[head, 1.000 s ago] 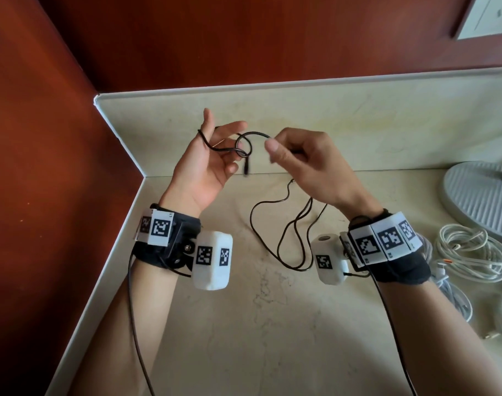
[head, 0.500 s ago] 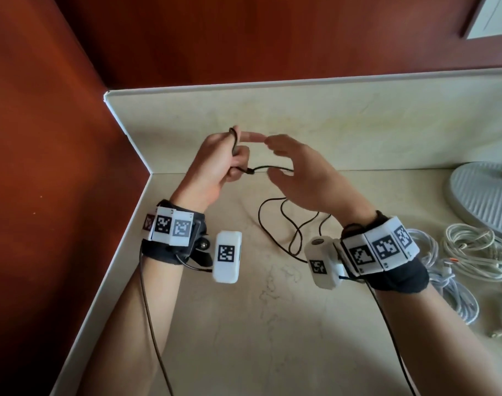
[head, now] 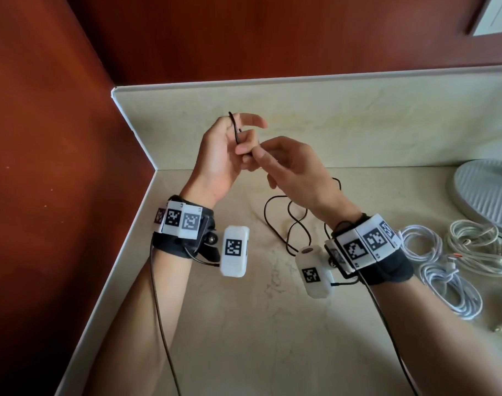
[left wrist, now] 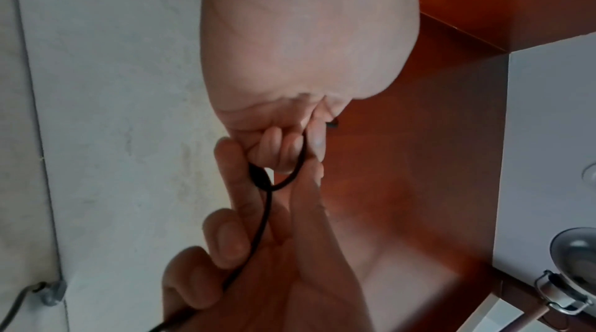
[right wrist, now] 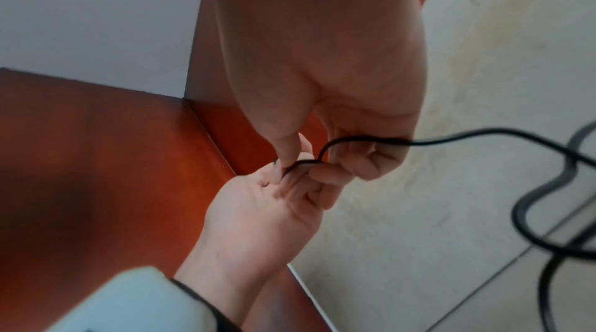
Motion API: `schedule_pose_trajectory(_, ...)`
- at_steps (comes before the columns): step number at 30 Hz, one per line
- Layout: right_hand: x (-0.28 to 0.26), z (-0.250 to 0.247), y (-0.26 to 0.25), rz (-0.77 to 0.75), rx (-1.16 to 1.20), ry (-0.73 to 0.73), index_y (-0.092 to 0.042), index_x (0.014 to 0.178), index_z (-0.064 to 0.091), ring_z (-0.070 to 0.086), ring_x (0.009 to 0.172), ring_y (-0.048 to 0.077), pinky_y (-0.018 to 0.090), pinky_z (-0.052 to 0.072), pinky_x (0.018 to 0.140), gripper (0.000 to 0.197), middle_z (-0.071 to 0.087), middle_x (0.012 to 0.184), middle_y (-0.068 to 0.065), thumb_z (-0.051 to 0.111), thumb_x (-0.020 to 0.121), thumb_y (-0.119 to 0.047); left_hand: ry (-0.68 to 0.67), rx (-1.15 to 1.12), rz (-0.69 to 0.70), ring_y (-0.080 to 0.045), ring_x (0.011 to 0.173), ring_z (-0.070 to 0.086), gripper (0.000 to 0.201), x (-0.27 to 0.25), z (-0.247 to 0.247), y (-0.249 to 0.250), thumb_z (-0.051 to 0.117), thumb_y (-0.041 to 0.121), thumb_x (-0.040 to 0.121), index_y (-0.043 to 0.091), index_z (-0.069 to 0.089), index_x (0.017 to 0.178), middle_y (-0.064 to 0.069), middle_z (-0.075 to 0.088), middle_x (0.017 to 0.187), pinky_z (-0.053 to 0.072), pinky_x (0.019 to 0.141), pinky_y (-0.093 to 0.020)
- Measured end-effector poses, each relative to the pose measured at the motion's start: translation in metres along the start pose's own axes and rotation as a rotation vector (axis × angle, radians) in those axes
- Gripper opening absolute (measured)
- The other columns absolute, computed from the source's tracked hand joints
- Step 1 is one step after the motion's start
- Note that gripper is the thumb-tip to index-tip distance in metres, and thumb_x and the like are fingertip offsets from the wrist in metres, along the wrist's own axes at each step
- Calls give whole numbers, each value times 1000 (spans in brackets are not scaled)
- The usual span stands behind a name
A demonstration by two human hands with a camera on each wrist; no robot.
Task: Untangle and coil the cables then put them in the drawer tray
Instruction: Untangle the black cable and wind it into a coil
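Observation:
A thin black cable (head: pixel 235 130) loops over my raised left hand (head: pixel 244 138) between thumb and forefinger, and the curled fingers (left wrist: pixel 280 151) hold it. My right hand (head: pixel 261 155) meets the left and pinches the same cable (right wrist: pixel 338 140) between thumb (right wrist: pixel 287 144) and fingers. In the left wrist view the cable (left wrist: pixel 262 220) forms a small loop and runs down along the right fingers (left wrist: pixel 238 210). Its slack (head: pixel 289 221) hangs under the right wrist in loose bends onto the marble counter (head: pixel 272 324). No drawer tray shows in any view.
Several white cable coils (head: pixel 418 244) (head: pixel 481 247) (head: pixel 452 290) lie on the counter to the right. A grey ribbed round base (head: pixel 489 192) stands at the far right. Red-brown wooden walls (head: pixel 58 167) close the corner at left and behind.
The right hand has moved in against the left and now pinches the cable at the left fingers. The open loop seen a second ago has drawn tight over the left hand.

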State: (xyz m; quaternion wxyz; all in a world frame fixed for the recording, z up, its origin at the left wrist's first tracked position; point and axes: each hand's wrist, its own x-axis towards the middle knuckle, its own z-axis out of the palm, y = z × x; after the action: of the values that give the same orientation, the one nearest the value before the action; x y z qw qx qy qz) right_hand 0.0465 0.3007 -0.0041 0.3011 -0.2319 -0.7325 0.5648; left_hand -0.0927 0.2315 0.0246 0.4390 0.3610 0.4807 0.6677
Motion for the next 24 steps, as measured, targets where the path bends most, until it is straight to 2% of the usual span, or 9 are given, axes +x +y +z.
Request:
schedule_pose_trajectory(4, 2, 1, 6, 92, 209, 18, -6, 117, 66, 38, 53, 11, 24, 31, 52, 26, 77, 88, 3, 72, 98, -24, -8, -29, -27, -20, 55, 31, 56, 1, 0, 2, 16, 38, 104, 5, 59, 92, 3, 24, 50, 21, 55, -33)
schedule_pose_trajectory(8, 2, 4, 10, 241, 328, 48, -10, 122, 68, 40, 55, 9, 22, 34, 55, 30, 69, 78, -5, 76, 93, -16, 98, 231, 17, -17, 52, 27, 50, 5, -2, -3, 26, 35, 113, 10, 65, 92, 6, 22, 46, 27, 52, -27)
schedule_pose_trajectory(11, 6, 2, 11, 195, 204, 185, -11, 114, 73, 36, 51, 8, 20, 30, 47, 20, 59, 62, -10, 72, 95, -15, 217, 254, 54, -17, 52, 31, 49, 6, -8, -2, 31, 26, 111, 9, 68, 84, 7, 24, 43, 27, 54, -30)
schedule_pose_trajectory(14, 10, -12, 10, 120, 43, 253, -15, 98, 79, 30, 53, 11, 22, 23, 47, 12, 43, 49, -16, 67, 99, -16, 330, 127, 8, -17, 55, 45, 49, 9, -21, 5, 38, 19, 106, 13, 64, 65, 7, 29, 41, 38, 61, -29)
schedule_pose_trajectory(18, 11, -31, 13, 103, -333, 281, -18, 86, 77, 36, 41, 8, 24, 27, 47, 25, 46, 42, -15, 56, 97, -11, 213, 378, -90, -14, 40, 34, 43, 6, -27, 5, 47, 24, 107, 12, 58, 68, 6, 28, 43, 32, 47, -24)
schedule_pose_trajectory(19, 11, -33, 13, 124, -483, 248, -19, 89, 77, 47, 46, 7, 25, 33, 52, 24, 54, 48, -14, 55, 96, -13, 183, 492, -84, -13, 39, 29, 43, 5, -25, 3, 48, 25, 108, 11, 59, 69, 6, 29, 43, 28, 44, -22)
schedule_pose_trajectory(21, 8, -34, 12, 167, -644, 119, -18, 115, 73, 65, 80, 14, 25, 42, 70, 24, 72, 86, -6, 56, 99, -18, 110, 607, -58, -13, 42, 24, 46, 3, -17, -1, 47, 27, 110, 9, 60, 70, 7, 30, 45, 21, 46, -24)
schedule_pose_trajectory(23, 8, -32, 12, 159, -573, -2, -18, 142, 54, 64, 114, 17, 27, 46, 93, 43, 68, 125, 4, 61, 100, -26, 14, 626, -25, -14, 46, 22, 49, 0, -7, -5, 43, 32, 111, 10, 58, 71, 7, 29, 49, 19, 50, -30)
schedule_pose_trajectory(24, 8, -30, 12, 133, -522, -35, -18, 148, 47, 60, 125, 17, 29, 46, 102, 52, 64, 135, 5, 63, 100, -27, -26, 632, -14, -14, 47, 23, 49, -2, -1, -6, 42, 34, 112, 11, 56, 71, 8, 29, 50, 20, 51, -31)
